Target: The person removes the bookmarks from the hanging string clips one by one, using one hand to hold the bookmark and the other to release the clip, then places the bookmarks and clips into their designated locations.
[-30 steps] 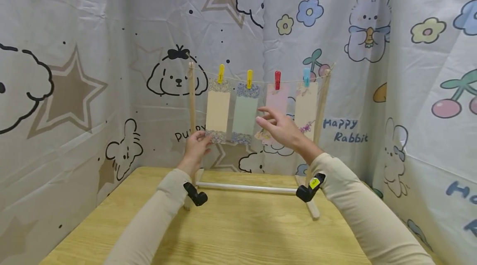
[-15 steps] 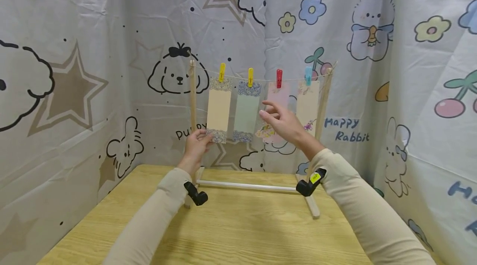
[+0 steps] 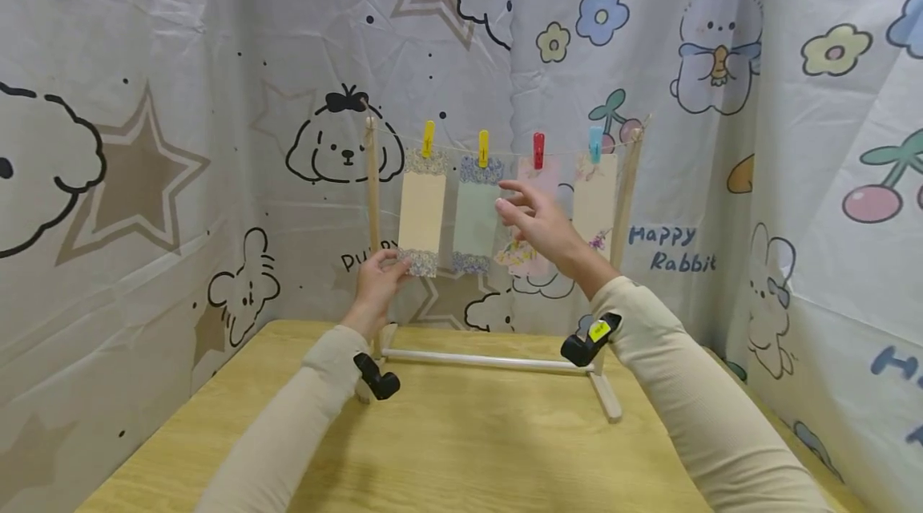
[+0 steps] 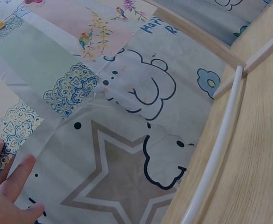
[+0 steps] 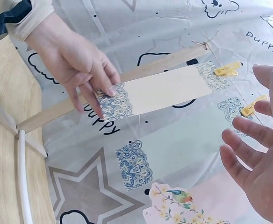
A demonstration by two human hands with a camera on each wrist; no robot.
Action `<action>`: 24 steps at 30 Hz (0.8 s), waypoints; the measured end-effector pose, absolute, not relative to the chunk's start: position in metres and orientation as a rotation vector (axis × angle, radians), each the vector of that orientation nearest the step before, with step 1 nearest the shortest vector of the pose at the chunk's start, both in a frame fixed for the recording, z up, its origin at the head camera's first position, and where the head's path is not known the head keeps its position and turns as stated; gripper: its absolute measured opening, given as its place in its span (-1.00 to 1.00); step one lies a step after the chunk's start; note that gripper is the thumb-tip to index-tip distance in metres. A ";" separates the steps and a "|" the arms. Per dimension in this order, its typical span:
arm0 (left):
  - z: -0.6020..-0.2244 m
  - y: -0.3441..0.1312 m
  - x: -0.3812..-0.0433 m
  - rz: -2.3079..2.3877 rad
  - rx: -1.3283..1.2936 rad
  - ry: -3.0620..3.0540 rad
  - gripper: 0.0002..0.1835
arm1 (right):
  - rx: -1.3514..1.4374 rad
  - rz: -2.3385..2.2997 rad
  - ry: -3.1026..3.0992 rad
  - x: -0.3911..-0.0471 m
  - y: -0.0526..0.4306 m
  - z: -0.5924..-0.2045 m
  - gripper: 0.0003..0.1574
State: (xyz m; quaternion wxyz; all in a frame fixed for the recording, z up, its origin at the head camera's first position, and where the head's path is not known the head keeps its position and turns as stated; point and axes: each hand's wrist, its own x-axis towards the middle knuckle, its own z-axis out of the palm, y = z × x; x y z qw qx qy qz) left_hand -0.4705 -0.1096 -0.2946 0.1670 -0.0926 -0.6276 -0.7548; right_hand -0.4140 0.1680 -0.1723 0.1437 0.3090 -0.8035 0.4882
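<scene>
- Right hand (image 3: pixel 542 223): sits slightly higher than in the earlier frame, having risen in front of the pink card (image 3: pixel 532 261). Left hand (image 3: pixel 378 279) keeps its position.
- Left hand state: pinches the lower left corner of the cream card (image 3: pixel 421 215), with the thumb on the front face and fingers behind.
- Right hand state: holds nothing; fingers are spread apart and loosely bent, fingertips near the right edge of the green card (image 3: pixel 474 215) in the head view.
- Cream card: hangs leftmost, lace pattern at both ends, top edge under a yellow clip (image 3: pixel 429 139) on the string (image 3: pixel 510 153).
- Green card: hangs second from the left, under another yellow peg (image 3: pixel 484 147).
- Pink card: hangs third, under a red clip (image 3: pixel 538 151); partly hidden by the right hand in the head view.
- Flowered card (image 3: pixel 594 196): hangs rightmost, under a blue clip (image 3: pixel 595 144).
- Frame: two wooden posts (image 3: pixel 372 188) carry the string; a white rod (image 3: pixel 483 359) joins their feet on the table (image 3: pixel 490 441).
- Patterned cloth (image 3: pixel 180 40): hangs behind the frame.
</scene>
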 end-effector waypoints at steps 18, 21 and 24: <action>-0.297 -0.111 -0.470 -2.079 -0.205 -1.848 -0.76 | 0.881 1.549 -2.306 -0.426 0.149 -0.146 -0.29; -0.298 -0.111 -0.469 -2.074 -0.209 -1.853 -0.77 | 0.896 1.552 -2.336 -0.427 0.145 -0.139 -0.28; -0.297 -0.111 -0.469 -2.070 -0.224 -1.847 -0.80 | 0.900 1.554 -2.337 -0.427 0.141 -0.132 -0.29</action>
